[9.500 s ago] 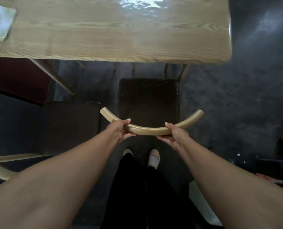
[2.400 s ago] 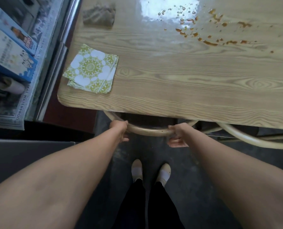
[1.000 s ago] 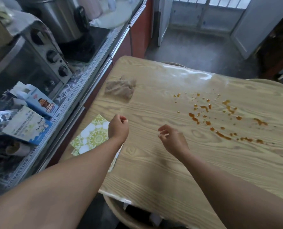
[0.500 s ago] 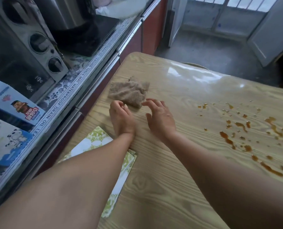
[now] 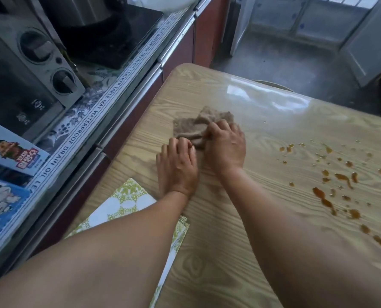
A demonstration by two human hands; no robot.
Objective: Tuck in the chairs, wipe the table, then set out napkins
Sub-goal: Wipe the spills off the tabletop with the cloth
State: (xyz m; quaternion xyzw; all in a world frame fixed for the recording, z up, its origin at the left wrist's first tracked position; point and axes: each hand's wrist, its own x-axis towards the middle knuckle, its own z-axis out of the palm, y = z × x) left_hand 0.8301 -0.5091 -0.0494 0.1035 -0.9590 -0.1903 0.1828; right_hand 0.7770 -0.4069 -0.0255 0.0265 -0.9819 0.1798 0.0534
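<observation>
A brown cloth [image 5: 190,125] lies bunched on the wooden table [image 5: 262,134] near its left edge. My right hand [image 5: 226,147] pinches a fold of the cloth from the right. Beside it, my left hand [image 5: 177,166] has curled fingers at the cloth's near edge. A stack of green-and-white patterned napkins [image 5: 127,201] lies at the table's near left edge, partly under my left forearm. Brown spilled drops [image 5: 340,181] dot the table to the right. The curved back of a chair [image 5: 271,84] shows behind the table's far edge.
A kitchen counter runs along the table's left side with a toaster oven [image 5: 25,74], a dark cooktop [image 5: 109,38] and printed cartons [image 5: 7,156]. Grey floor and a doorway [image 5: 296,41] lie beyond the table.
I left the chair tucked under the table and looked up along it. Both hands reached forward to the brown cloth, and the right hand now has hold of it.
</observation>
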